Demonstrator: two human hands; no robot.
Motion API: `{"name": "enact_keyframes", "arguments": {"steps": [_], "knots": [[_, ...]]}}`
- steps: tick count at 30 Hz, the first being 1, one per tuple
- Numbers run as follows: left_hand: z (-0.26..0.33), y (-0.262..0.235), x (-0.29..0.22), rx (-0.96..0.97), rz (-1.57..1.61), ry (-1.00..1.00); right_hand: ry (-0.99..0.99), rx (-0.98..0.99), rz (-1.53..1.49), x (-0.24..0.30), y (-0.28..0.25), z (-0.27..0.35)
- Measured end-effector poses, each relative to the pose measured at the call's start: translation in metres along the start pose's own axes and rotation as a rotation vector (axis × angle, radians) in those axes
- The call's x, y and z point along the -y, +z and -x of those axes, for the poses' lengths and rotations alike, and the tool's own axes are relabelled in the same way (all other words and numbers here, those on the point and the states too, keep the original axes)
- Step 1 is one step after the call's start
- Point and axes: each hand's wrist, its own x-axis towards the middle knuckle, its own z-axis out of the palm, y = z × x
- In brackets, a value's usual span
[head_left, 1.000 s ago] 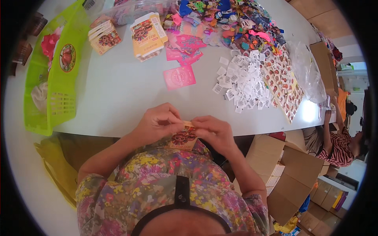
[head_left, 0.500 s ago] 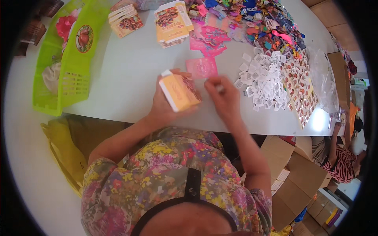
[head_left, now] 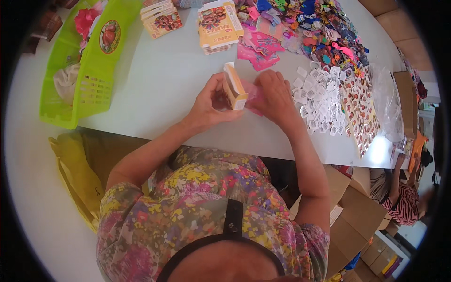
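A pale table [head_left: 155,94] spans the frame from the left edge to the upper right. The wearer's floral top [head_left: 197,207] fills the lower middle, and at the right edge another person in a striped top [head_left: 408,207] is seen partly. An open cardboard carton [head_left: 366,211] stands at the lower right; a green basket [head_left: 94,101] with slotted walls, holding red and pale cloth-like items, sits at the upper left, above a yellow bag [head_left: 75,174]. A heap of many-coloured trinkets [head_left: 314,28] covers the upper right of the table. Below it lie sheets of round stickers [head_left: 361,110], with a clear plastic bag [head_left: 387,103] just to their right and a pile of white tags [head_left: 322,94] to their left. A stack of yellow boxes [head_left: 218,28] and a fanned row of similar ones [head_left: 162,19] lie at the upper middle, near some pink cards [head_left: 263,44]. At the centre, the left hand [head_left: 206,105] is clamped on a small yellow box [head_left: 234,89], tilted above the table, narrow side showing. Just right of it, the right hand [head_left: 277,96] bends its fingers over a pink card [head_left: 253,96]; whether they pinch it, I cannot tell.
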Motion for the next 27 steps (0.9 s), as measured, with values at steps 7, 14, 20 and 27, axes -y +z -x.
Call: {"name": "enact_keyframes", "arguments": {"steps": [7, 14, 20, 27], "knots": [[-0.011, 0.007, -0.003, -0.264, -0.673, 0.201, 0.326, -0.433, -0.83, -0.006, -0.034, 0.038], [-0.018, 0.015, -0.01, -0.126, -0.909, 0.441, 0.191, -0.293, -0.611, 0.006, -0.061, 0.042], [-0.016, 0.016, -0.01, -0.046, -1.079, 0.457, 0.233, -0.228, -0.596, 0.01, -0.064, 0.045], [-0.017, 0.022, -0.009, 0.0, -1.041, 0.441, 0.126, -0.191, -0.27, 0.008, -0.057, 0.043]]}}
